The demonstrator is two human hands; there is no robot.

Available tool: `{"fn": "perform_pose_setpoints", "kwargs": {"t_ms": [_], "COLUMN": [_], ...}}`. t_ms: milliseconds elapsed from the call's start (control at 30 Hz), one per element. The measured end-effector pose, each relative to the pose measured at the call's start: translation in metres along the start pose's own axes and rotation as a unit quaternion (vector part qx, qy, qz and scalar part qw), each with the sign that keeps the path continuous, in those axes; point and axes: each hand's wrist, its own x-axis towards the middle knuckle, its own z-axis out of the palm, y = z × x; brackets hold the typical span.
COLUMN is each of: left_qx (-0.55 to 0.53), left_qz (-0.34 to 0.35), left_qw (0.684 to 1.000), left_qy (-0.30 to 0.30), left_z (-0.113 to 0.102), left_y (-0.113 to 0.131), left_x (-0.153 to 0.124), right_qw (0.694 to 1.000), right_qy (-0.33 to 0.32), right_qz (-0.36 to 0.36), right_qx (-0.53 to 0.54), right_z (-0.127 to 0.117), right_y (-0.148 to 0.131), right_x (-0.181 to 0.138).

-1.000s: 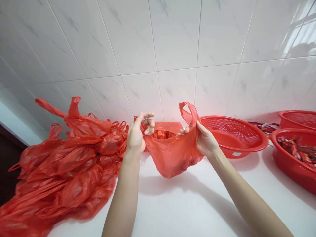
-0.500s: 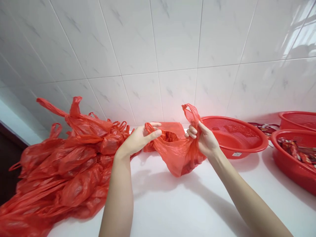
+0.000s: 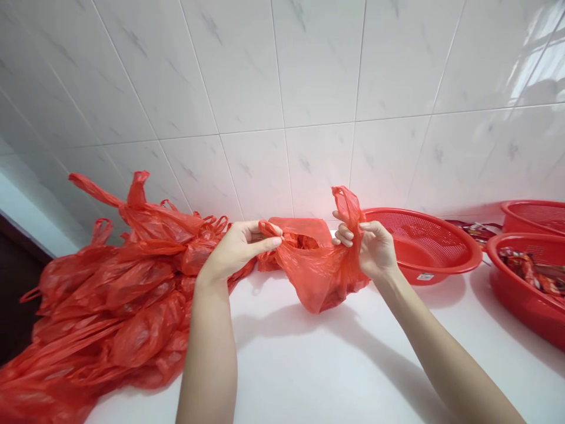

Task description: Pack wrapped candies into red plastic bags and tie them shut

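Note:
A red plastic bag (image 3: 315, 280) hangs between my two hands just over the white table, its bottom sagging with something inside that I cannot make out. My left hand (image 3: 241, 244) pinches one handle loop of it between thumb and fingers. On the other side my right hand (image 3: 373, 244) grips the second handle, which sticks up above the fingers. Behind the held bag lies a flat stack of red plastic bags (image 3: 300, 225) against the wall.
To the left is a large heap of filled red plastic bags (image 3: 145, 335). A red perforated basket (image 3: 430, 274) stands right of my hands. Farther right, another red basket (image 3: 521, 294) holds wrapped packets (image 3: 529, 271), with one more basket (image 3: 529, 215) behind. White wall tiles (image 3: 318, 70) rise behind the table (image 3: 286, 377).
My left hand has moved slightly left, and its thumb and fingers now close on the handle loop. The right hand's thumb and fingers have shifted on their handle.

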Motion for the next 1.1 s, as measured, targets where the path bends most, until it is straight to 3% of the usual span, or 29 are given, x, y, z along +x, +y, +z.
{"fn": "perform_pose_setpoints", "kwargs": {"t_ms": [100,300,533,767,933,1100], "left_qx": [-0.054,-0.062,-0.014,0.103,0.148,0.136], "left_qz": [0.059,0.08,0.11,0.096,0.072,0.075], "left_qw": [0.995,0.993,0.992,0.989,0.986,0.987], "left_qy": [0.055,0.053,-0.057,-0.054,-0.025,-0.03], "left_z": [0.008,0.019,0.038,0.053,0.055,0.061], "left_y": [0.001,0.004,0.004,-0.003,-0.011,-0.012], "left_x": [0.002,0.004,0.005,0.008,0.01,0.012], "right_qw": [1.0,0.995,0.948,0.91,0.89,0.867], "right_qy": [-0.009,-0.067,-0.098,-0.163,-0.176,-0.128], "right_qz": [0.009,0.021,0.089,0.109,0.069,-0.048], "right_qx": [-0.028,-0.074,-0.29,-0.366,-0.414,-0.478], "right_z": [0.001,0.002,0.004,0.015,0.016,0.012], "right_y": [-0.001,0.001,0.011,0.006,0.003,0.008], "right_x": [-0.001,-0.003,-0.009,-0.02,-0.021,-0.017]}}
